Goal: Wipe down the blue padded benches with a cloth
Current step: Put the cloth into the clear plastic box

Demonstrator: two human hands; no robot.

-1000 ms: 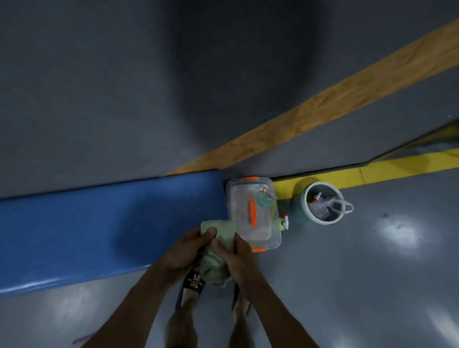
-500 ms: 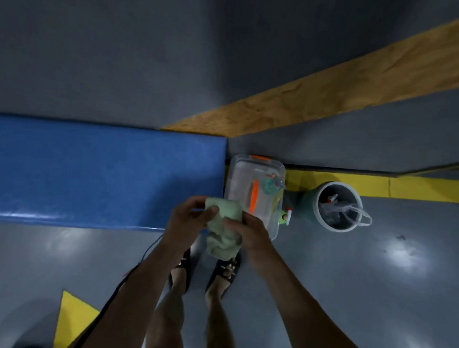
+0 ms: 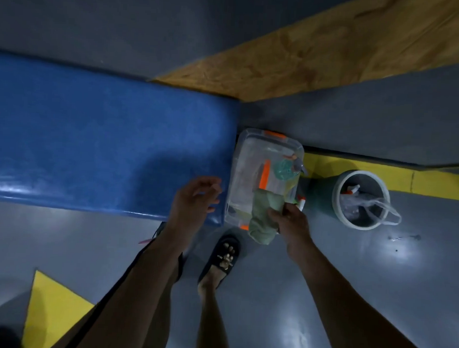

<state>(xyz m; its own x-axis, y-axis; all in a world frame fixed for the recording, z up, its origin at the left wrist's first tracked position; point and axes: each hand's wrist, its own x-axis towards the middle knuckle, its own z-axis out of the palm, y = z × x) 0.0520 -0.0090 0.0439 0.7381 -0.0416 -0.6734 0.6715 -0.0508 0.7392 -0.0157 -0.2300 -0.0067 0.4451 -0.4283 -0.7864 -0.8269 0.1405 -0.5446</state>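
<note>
Gripping a green cloth (image 3: 264, 217) that hangs lengthwise over the clear box (image 3: 251, 174), right hand (image 3: 290, 222), left hand (image 3: 193, 201) empty, fingers loosely curled, over the blue bench (image 3: 99, 148) end, bench running left from the box.

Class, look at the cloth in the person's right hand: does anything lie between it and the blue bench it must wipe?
Only the empty left hand, hovering over the bench's near end; the cloth hangs over the clear box beside it.

The left hand (image 3: 196, 198) has let go of the green cloth (image 3: 264, 216) and now hangs with loose fingers above the blue bench's (image 3: 99, 148) end, at 9 o'clock from the cloth; only the right hand (image 3: 290, 222) grips it.
</note>
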